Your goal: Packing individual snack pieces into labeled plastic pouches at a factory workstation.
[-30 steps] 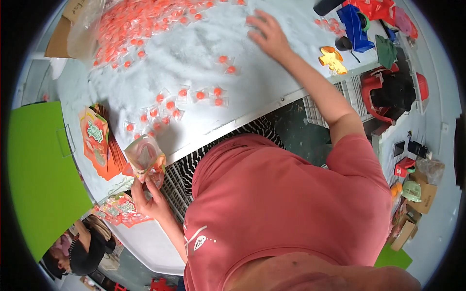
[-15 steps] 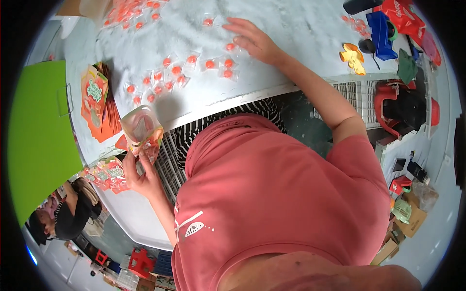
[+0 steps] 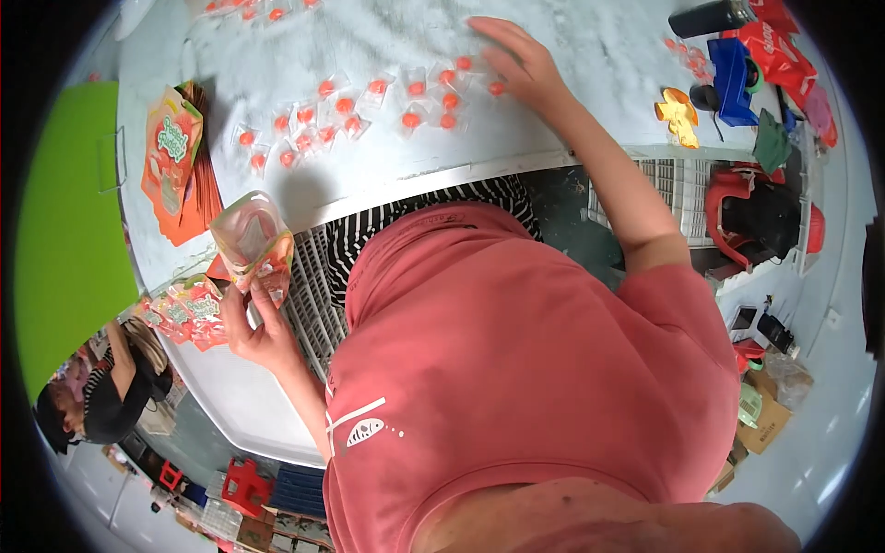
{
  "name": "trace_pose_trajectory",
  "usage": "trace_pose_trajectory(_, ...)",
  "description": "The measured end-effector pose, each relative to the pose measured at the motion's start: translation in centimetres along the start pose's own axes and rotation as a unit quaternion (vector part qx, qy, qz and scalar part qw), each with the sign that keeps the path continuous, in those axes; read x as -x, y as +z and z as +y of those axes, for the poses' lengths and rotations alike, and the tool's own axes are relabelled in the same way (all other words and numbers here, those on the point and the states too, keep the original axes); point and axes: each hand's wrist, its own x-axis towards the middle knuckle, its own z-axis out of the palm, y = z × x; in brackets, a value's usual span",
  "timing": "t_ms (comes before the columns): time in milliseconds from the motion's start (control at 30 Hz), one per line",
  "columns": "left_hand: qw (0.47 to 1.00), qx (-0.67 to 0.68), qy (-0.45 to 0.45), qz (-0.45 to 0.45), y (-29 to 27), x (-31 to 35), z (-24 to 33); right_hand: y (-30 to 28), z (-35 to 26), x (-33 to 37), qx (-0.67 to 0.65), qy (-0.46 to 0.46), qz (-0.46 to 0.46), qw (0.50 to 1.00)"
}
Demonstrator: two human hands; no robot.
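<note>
My left hand [image 3: 256, 327] pinches the lower part of an orange-and-clear candy pouch [image 3: 274, 267], whose mouth gapes upward at the table's near edge. Over the pale table, my right hand [image 3: 527, 72] is stretched out with fingers apart, nothing visibly gripped. By its thumb lies a single wrapped red candy [image 3: 496, 88]. Several more clear-wrapped red candies [image 3: 417, 88] are spread just left of that hand, and another loose cluster [image 3: 344, 105] reaches toward the pouch.
A stack of flat orange pouches [image 3: 172, 166] stands at the left. Filled-looking pouches [image 3: 189, 309] lie on a white tray [image 3: 249, 405]. More candies [image 3: 276, 15] are at the far edge. At right are a blue bin [image 3: 735, 83] and yellow item [image 3: 678, 117]. A co-worker [image 3: 101, 387] is lower left.
My right hand has shifted right, and more candies now sit beside the near cluster; the lone far candy no longer lies apart. My left hand still holds the pouch. The whole view has shifted slightly.
</note>
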Motion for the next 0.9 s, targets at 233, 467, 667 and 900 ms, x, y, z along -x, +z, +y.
trace_pose_trajectory(233, 0.997, 0.018, 0.068, -0.019, 1.6, -1.2, 0.3, 3.3, 1.4, 2.1, 0.309, -0.204, -0.031, 0.928)
trace_pose_trajectory(467, 0.998, 0.027, 0.057, -0.014, 0.9, -1.2, 1.0, 9.0, 0.6, -1.3, 0.339, -0.253, -0.104, 0.9)
trace_pose_trajectory(667, 0.999, 0.02, 0.033, -0.005, 0.4, -1.2, 0.5, 12.5, -0.4, -3.4, 0.36, -0.275, -0.129, 0.882)
trace_pose_trajectory(900, 0.999, 0.03, 0.026, -0.005, 0.5, -1.5, 0.2, 14.6, -1.2, -5.0, 0.401, -0.29, -0.143, 0.857)
